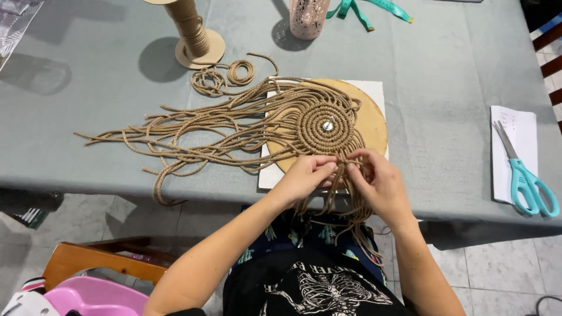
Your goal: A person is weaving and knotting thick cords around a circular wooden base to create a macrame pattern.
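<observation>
Grey counter (445, 105) holds a round board (374, 126) with a pinned spiral mat (319, 126). At its near edge, my left hand (304, 175) and right hand (377, 178) pinch cords (345, 167); I'd keep tension even.

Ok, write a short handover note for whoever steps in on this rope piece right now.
Left hand and right hand: both pinching cords at the near edge of the woven rope disc.
Disc sits pinned at its centre on a round board on the table.
Done: tight coiled centre.
Left: loose cords fan out left, more hang off the table edge.
Scissors lie right, rope spool stands behind.
</observation>
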